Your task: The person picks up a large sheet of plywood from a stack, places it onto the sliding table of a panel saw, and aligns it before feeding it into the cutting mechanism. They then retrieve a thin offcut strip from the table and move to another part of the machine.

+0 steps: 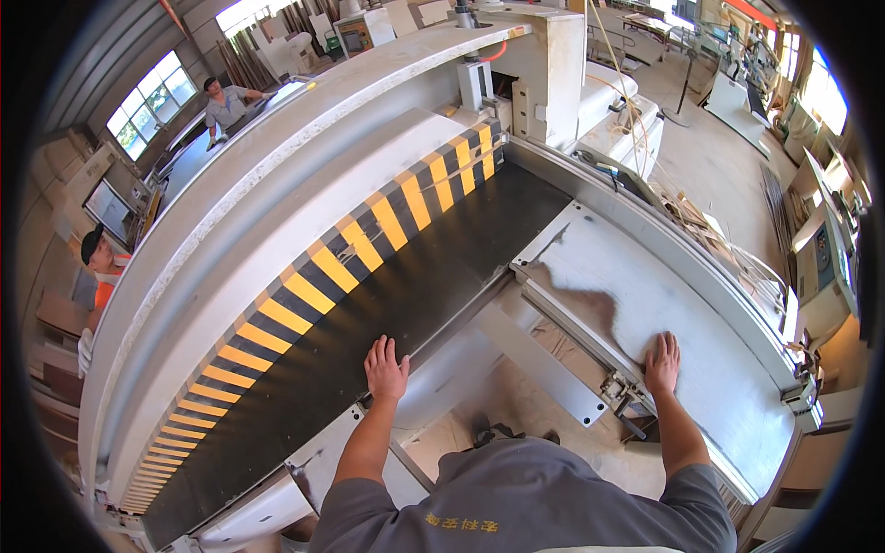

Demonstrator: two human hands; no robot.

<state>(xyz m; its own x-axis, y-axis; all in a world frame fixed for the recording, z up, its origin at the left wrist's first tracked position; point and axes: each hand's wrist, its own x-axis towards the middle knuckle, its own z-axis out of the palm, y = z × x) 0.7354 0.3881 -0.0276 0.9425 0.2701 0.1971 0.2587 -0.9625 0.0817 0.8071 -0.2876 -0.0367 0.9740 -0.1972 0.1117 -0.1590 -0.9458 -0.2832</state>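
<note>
My left hand [387,369] lies with fingers apart on the near edge of the long black bed [461,267] of a large metal machine, empty. Above the bed runs a beam [304,194] with a yellow and black striped guard [330,263]. My right hand [662,364] rests open on the bare metal side table [710,369], just right of a rail [581,327] with a clamp fitting [618,392]. A flat metal arm [539,364] spans the gap between my hands, over the floor.
Two people are behind the beam: one in a grey shirt [226,111] at the upper left, one in orange [103,288] at the far left. A white machine column [558,74] stands at the back. Other machinery [820,267] stands along the right, with hoses and cables [701,230] nearby.
</note>
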